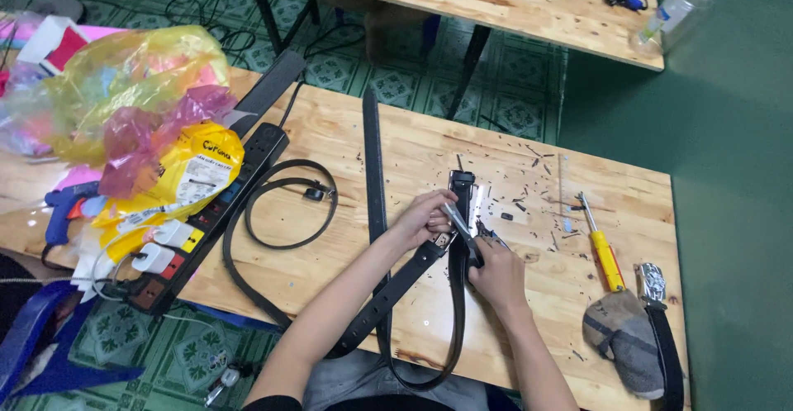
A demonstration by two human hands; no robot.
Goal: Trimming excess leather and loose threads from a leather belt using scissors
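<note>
Littering pale wooden table point(347, 130) — dark scraps point(529, 163)

Bare forearms, black sleeve edge

Left hand point(423, 219): fingers curled shut (knuckles up), forearm bare.
Right hand point(494, 272): closed in a fist, close beside the left.

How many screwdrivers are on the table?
1: a yellow-and-red-handled screwdriver lies on the wooden table, to the right of both hands, beside a grey cloth bundle. Others may be hidden under clutter.
</note>
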